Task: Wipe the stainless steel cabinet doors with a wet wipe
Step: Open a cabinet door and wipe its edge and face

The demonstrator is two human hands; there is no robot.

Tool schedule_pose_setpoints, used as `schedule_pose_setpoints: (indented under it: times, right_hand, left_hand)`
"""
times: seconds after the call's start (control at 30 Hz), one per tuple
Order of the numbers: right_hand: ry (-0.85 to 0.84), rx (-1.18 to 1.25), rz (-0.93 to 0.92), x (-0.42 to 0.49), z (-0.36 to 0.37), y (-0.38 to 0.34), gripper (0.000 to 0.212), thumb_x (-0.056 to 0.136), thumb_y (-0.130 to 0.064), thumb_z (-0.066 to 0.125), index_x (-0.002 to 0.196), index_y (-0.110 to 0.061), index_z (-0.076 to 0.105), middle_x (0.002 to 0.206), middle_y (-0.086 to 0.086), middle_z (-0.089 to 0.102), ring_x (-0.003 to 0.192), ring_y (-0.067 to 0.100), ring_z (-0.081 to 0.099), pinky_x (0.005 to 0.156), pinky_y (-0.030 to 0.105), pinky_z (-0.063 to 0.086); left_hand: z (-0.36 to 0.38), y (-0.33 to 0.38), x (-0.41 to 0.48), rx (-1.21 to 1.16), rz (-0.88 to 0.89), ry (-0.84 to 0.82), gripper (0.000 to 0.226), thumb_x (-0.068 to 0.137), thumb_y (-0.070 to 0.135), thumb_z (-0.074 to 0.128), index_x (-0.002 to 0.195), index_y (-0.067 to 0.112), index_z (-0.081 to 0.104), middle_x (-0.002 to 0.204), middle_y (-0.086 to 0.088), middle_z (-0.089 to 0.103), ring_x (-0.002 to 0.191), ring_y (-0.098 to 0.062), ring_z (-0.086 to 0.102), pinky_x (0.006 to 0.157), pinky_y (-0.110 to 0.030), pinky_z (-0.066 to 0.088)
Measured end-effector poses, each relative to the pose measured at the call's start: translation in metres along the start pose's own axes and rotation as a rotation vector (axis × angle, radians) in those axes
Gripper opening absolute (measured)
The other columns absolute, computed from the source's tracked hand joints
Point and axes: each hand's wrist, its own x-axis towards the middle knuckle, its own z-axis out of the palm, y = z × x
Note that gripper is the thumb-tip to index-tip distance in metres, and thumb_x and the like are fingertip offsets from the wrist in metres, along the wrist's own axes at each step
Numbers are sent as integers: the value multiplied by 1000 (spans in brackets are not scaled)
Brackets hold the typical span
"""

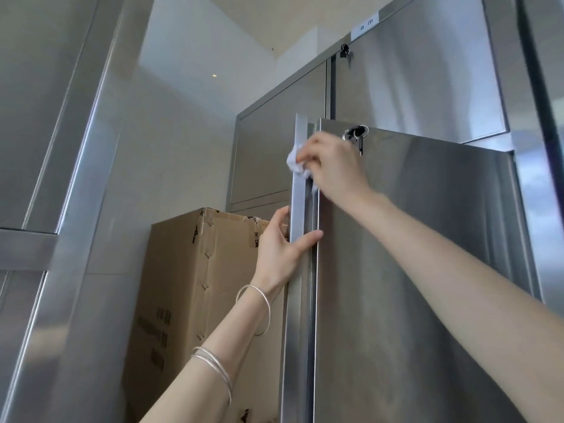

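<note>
Cardboard box sits off to the left behind the open door, not in the way. Next over, the left hand is wrapped round the door edge, thumb across the front and fingers behind, which steadies the cabinet door. Just above it the wet wipe is bunched against that same edge near the top, pinched in the right hand. My take: hold that left grip firm so the door doesn't swing when you press, and run the wipe straight down the edge in one long pass instead of dabbing. I'd unfold it a bit too, a scrunched ball probably streaks on steel. Keys hang in the lock just right of the hand, so go round them
</note>
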Motion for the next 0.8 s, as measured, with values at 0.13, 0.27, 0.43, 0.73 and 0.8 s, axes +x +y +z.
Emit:
schedule_pose_setpoints:
  times: [0.13, 0.27, 0.43, 0.73, 0.8]
  right_hand:
    - [49, 48, 115, 48, -2, 7, 21, 87, -5, 56, 96, -14, 73, 94, 0, 61, 69, 8, 57, 51, 3, 37]
    - [28, 133, 166, 8, 13, 2, 12, 83, -5, 66, 93, -10, 73, 92, -2, 59, 73, 16, 63, 56, 17, 48]
    - [-98, 149, 194, -33, 31, 0, 12, 82, -2, 65, 84, -10, 75, 90, -1, 63, 67, 6, 55, 57, 7, 41]
    - [121, 29, 13, -112, 43, -32, 15, 69, 4, 67, 70, -10, 72, 77, 2, 67, 65, 26, 59, 57, 24, 45]
    - [-9, 48, -43, -125, 34, -34, 15, 68, 3, 68, 70, -12, 73, 77, 1, 67, 63, 26, 60, 54, 28, 50]
  left_hand:
    - [0, 0, -10, 1, -4, -9, 42, 75, 27, 79, 110, 21, 56, 94, 21, 70, 91, -2, 65, 83, -22, 51]
    - [-6, -30, -57, 73, -49, -22, 29, 82, 28, 75, 102, 26, 55, 90, 20, 69, 81, -4, 66, 75, -22, 51]
    - [-3, -57, -88, 25, -138, 66, 23, 82, 23, 75, 97, 22, 57, 85, 4, 71, 81, -30, 64, 80, -44, 51]
    - [0, -63, -85, 7, -96, 83, 41, 68, 53, 70, 94, 26, 55, 72, 13, 63, 64, -9, 52, 64, -27, 43]
    - [0, -62, -86, 7, -101, 89, 37, 71, 47, 73, 94, 24, 55, 70, 14, 60, 63, -7, 49, 63, -26, 41]
